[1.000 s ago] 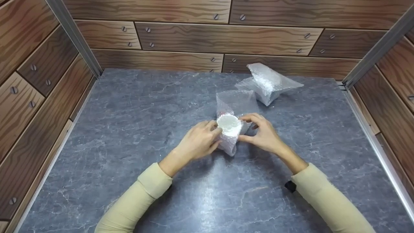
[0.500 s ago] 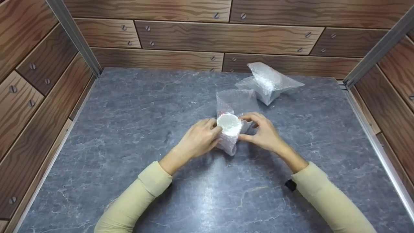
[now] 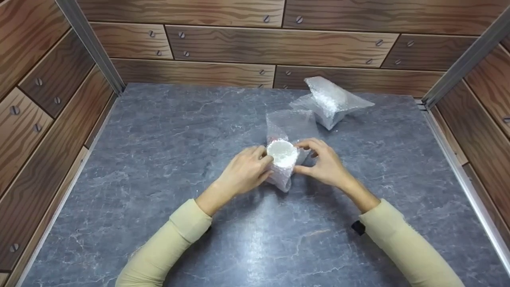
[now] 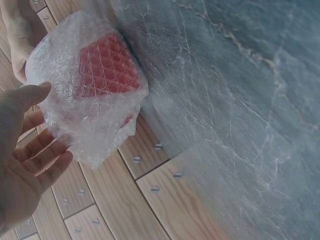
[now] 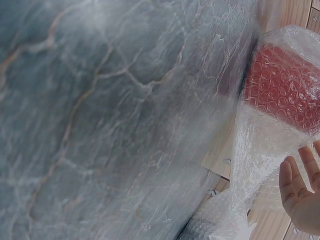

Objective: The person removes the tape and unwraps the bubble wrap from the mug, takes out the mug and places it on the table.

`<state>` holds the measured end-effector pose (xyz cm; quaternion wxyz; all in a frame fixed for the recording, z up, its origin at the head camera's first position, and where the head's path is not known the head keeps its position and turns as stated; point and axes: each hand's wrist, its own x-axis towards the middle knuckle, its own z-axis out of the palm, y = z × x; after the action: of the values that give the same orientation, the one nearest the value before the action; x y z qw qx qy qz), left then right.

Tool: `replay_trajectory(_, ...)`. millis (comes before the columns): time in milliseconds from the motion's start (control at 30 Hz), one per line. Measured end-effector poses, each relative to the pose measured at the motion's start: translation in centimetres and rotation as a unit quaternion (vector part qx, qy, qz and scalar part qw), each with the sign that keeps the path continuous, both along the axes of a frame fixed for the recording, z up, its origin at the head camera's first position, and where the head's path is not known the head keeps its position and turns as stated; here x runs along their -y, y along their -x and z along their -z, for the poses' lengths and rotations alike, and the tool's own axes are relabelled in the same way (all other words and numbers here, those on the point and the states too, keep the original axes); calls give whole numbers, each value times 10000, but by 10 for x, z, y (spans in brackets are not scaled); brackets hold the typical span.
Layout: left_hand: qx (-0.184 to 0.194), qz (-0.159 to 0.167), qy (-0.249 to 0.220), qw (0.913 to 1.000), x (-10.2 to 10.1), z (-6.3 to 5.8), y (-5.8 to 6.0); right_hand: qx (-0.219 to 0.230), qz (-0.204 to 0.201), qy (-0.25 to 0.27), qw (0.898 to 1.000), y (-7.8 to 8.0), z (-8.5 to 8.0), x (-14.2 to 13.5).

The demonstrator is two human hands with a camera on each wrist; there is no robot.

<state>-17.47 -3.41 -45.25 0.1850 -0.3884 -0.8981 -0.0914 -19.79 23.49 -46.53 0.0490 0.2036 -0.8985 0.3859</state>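
A bubble-wrapped cup stands on the grey marbled table between both hands, its round pale top facing up. Through the wrap, a red band shows low on its side in the left wrist view. From the left, my left hand holds it, thumb and fingers bent against the wrap. On the other side my right hand grips it with thumb and index fingertips. A loose flap of bubble wrap spreads out behind the cup. What the wrap covers is only partly visible.
Farther back on the right lies another bubble-wrapped bundle, with pointed corners, near the table's rear edge. Wood-patterned panels and metal frame posts border the table at the back and both sides.
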Motion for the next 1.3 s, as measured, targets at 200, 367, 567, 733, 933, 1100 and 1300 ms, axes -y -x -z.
replay_trajectory(200,27,-70,140,9999,0,-1,-3,-12,14,-51,10000,-1,-1,0)
replay_trajectory(367,-21,-122,222,9997,1,-3,-6,-77,6,-84,9999,-1,-1,0)
replay_trajectory(567,-200,-148,339,9991,4,-4,-10,-107,-12,-120,9999,-1,0,1)
replay_trajectory(733,-344,-161,404,9985,6,-4,-13,-150,-11,-138,9998,0,1,0)
replay_trajectory(933,-452,-137,342,9983,9,-4,-19,-175,-17,-199,9996,-1,0,-1)
replay_trajectory(1100,-443,-138,257,9986,12,-4,-22,-190,-27,-204,9996,0,0,-1)
replay_trajectory(1300,-360,-157,256,9989,15,-4,-26,-191,-40,-225,9996,0,0,-1)
